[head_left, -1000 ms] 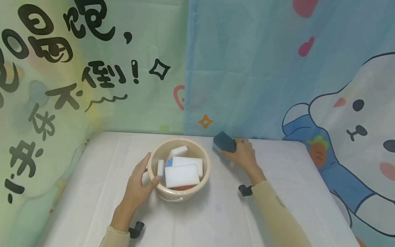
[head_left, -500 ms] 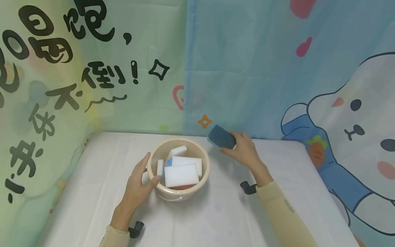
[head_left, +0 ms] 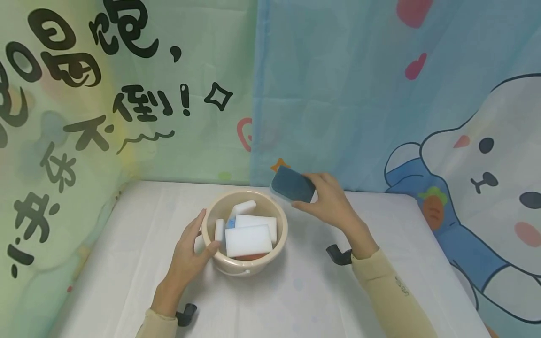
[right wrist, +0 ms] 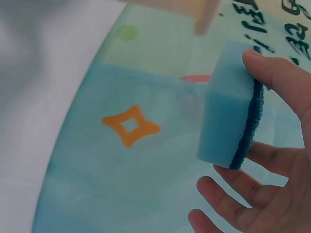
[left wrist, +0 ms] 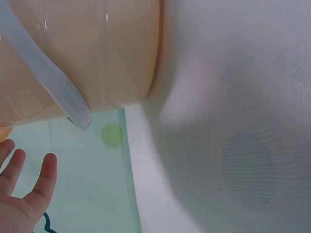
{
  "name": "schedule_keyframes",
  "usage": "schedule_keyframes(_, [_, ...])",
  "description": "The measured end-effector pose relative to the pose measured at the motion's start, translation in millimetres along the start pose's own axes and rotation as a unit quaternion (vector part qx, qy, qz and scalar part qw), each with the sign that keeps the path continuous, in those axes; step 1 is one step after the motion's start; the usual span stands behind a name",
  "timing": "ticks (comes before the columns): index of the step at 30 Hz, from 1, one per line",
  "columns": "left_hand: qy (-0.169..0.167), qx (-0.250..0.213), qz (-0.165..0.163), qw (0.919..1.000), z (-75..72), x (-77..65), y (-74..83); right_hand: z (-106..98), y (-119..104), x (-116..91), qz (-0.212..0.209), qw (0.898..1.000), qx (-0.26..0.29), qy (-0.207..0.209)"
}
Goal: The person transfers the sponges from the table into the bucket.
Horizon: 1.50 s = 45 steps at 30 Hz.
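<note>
A blue sponge [head_left: 293, 184] with a dark scouring side is pinched between the thumb and fingers of my right hand [head_left: 329, 203]. It is held up just to the right of the beige bucket [head_left: 280, 244] and slightly behind it. In the right wrist view, the sponge [right wrist: 226, 109] shows its light blue foam, with several fingers spread below it. My left hand [head_left: 188, 256] rests at the bucket's left rim, fingers straight along the outside and thumb over the edge. White sponge blocks [head_left: 249, 240] lie inside the bucket, with bits of blue and orange partly hidden among them.
The bucket's pale handle [left wrist: 63, 92] hangs down its outer side. A white cloth [head_left: 296, 300] covers the table. Printed fabric backdrops [head_left: 329, 108] rise right behind the table's back edge and at the left. Black cameras [head_left: 339, 255] are strapped at both wrists.
My right hand has lifted the blue sponge off the back of the table and carried it left toward the bucket. The left hand and bucket have stayed put.
</note>
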<state>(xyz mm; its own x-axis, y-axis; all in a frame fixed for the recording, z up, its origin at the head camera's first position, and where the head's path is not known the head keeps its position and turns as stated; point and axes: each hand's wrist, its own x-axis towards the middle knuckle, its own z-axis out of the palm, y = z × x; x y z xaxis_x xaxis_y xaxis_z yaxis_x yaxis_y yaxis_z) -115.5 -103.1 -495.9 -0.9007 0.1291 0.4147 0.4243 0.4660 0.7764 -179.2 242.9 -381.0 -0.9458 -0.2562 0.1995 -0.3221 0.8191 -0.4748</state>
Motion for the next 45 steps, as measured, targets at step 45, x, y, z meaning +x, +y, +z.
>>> schedule_keyframes(45, [0.001,-0.002,0.002,1.0000,0.5,2.0,-2.6,40.3,-52.6,30.1,-0.130,0.977,0.010,-0.168])
